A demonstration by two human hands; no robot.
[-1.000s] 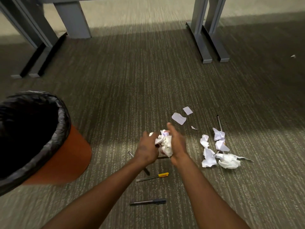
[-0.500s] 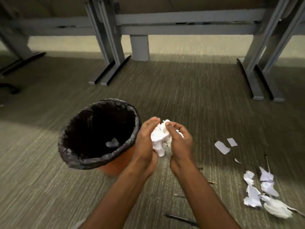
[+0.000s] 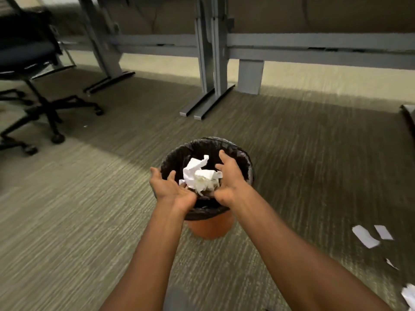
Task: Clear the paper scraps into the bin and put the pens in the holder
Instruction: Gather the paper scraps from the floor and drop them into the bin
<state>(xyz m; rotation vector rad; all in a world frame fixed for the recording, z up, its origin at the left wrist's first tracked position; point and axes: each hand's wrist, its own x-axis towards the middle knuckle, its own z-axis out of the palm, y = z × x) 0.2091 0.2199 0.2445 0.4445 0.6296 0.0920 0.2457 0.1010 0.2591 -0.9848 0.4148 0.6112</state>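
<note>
An orange bin (image 3: 210, 228) with a black liner stands on the carpet in the middle of the head view. Both my hands are over its mouth. My left hand (image 3: 170, 188) and my right hand (image 3: 229, 178) have spread apart, fingers open, and a bunch of crumpled white paper scraps (image 3: 199, 176) sits between them over the bin, apparently loose. Flat white paper scraps (image 3: 365, 236) lie on the floor at the right, with another crumpled piece (image 3: 409, 295) at the bottom right corner. No pens or holder are in view.
Grey desk legs (image 3: 211, 63) stand on the carpet behind the bin. A black office chair (image 3: 29, 70) on wheels is at the far left. Open carpet surrounds the bin.
My hands carried the bunched paper from the floor at the right over to the bin, then opened above its mouth. The view swung left, so the pens left the frame.
</note>
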